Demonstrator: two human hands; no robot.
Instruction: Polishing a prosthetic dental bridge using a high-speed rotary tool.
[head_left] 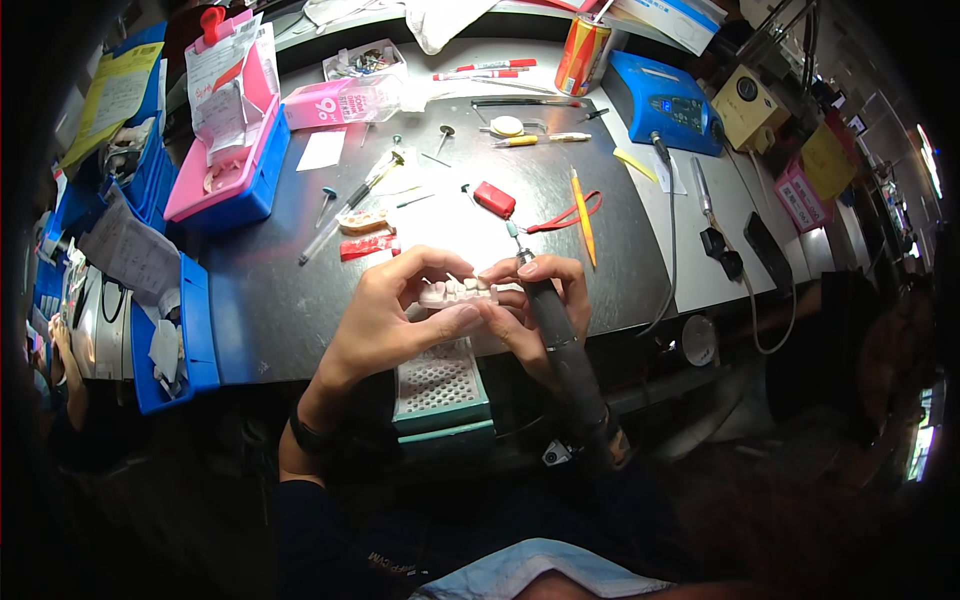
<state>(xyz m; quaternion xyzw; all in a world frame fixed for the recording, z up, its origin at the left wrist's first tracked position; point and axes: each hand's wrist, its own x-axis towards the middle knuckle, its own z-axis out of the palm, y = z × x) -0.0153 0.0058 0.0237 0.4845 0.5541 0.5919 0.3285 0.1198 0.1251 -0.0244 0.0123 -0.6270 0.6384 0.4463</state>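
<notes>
My left hand (385, 310) is closed round a pale dental model (458, 293) with a row of teeth, its thumb along the near side. In my right hand (560, 285) is a black handpiece (558, 325), whose small green grinding tip (513, 229) points up and away from the model. Fingers of the right hand also touch the model's right end. Below the hands, a perforated tray (438, 385) with a green frame juts from the table's front edge. Beyond the left hand lie a tooth-coloured and red dental piece (363, 222) and a red strip (368, 246).
A blue control box (660, 105) stands at the far right, with a cable. Blue and pink bins (250, 180) holding papers line the left. On the dark bench mat (270, 320) lie a red case (494, 199), an orange tool (583, 220) and several pens. A drink can (582, 55) stands behind.
</notes>
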